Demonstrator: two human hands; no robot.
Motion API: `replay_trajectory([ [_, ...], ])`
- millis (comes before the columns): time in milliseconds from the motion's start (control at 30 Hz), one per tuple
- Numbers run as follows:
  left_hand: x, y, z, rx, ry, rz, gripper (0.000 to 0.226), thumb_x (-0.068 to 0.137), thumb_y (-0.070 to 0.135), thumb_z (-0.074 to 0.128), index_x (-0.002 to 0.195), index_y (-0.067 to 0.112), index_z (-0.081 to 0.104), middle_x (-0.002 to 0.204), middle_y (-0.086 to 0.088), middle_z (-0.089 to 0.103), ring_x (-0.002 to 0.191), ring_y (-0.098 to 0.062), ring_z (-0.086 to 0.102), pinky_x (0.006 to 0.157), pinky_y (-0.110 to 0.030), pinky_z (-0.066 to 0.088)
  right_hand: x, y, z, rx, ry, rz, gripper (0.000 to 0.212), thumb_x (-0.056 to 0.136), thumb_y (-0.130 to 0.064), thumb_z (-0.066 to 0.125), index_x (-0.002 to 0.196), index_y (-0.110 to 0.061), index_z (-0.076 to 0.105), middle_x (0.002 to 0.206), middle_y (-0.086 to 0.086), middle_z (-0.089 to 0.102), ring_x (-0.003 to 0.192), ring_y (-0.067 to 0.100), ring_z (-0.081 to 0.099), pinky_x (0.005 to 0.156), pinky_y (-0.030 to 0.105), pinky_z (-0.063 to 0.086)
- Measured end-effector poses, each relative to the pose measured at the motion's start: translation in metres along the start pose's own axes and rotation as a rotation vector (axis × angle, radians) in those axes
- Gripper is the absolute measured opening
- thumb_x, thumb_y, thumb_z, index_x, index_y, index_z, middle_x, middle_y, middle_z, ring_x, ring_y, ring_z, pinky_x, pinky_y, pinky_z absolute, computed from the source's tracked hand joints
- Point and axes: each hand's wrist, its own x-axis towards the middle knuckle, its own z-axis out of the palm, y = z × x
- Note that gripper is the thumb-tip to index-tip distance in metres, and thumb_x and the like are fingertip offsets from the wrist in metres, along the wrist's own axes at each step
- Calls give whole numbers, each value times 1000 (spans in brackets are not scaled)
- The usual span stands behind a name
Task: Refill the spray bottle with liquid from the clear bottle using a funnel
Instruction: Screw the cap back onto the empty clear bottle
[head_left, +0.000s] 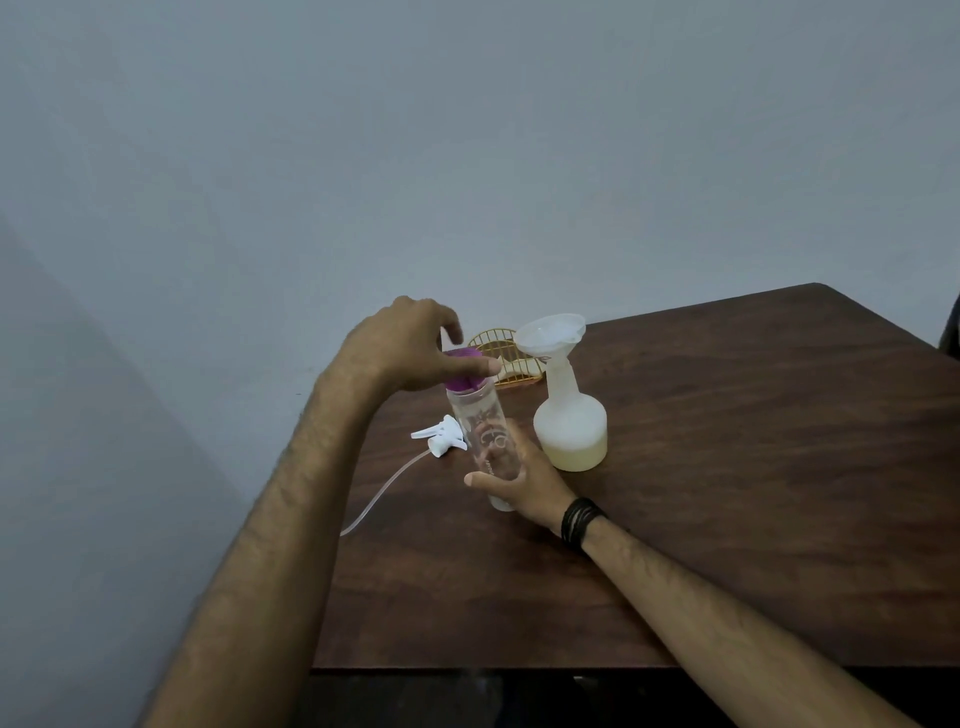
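Purple-capped clear bottle (485, 441) | both hands gripping | funnel (549, 332) in spray bottle (570, 421)

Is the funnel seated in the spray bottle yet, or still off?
Seated. The funnel stands in the neck of the uncapped spray bottle, slightly tilted; the trigger head lies apart on the table.

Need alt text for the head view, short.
Right hand grips a clear bottle while the left hand holds its purple cap, beside a spray bottle topped with a funnel; the detached sprayer head lies on the wooden table.
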Motion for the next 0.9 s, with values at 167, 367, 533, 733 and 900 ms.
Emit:
replay_trajectory([
  [167,3,-7,2,-53,-157,87,44,79,36,85,119,28,69,116,3,70,101,-14,63,89,-35,56,0,0,-1,-7,-7,4,66,77,-37,82,132,-32,45,126,-11,60,114,1,58,97,29,49],
  [367,0,-8,4,-173,-61,100,81,68,62,83,139,35,54,138,10,58,122,-13,56,99,-32,48,-1,-1,-1,4,19,-9,61,75,-35,83,126,-31,50,121,-13,62,109,-2,60,93,22,50],
  [533,5,-8,18,-68,10,-42,67,67,82,68,98,23,72,94,3,69,86,-15,64,80,-43,59,-2,-2,-1,21,6,6,61,76,-34,83,126,-33,49,123,-13,61,111,-1,59,91,21,49],
  [733,-1,-12,11,-201,-89,163,36,84,26,82,118,20,72,111,0,73,102,-19,67,88,-29,54,-2,0,-2,33,-15,15,62,75,-37,84,127,-35,49,124,-13,62,114,0,59,97,27,49],
  [900,-4,-16,12,-343,-137,188,56,80,29,86,130,23,63,123,3,66,113,-17,65,99,-34,55,-3,1,-1,49,-18,25,59,74,-36,84,123,-40,51,118,-12,65,111,3,62,101,36,51],
])
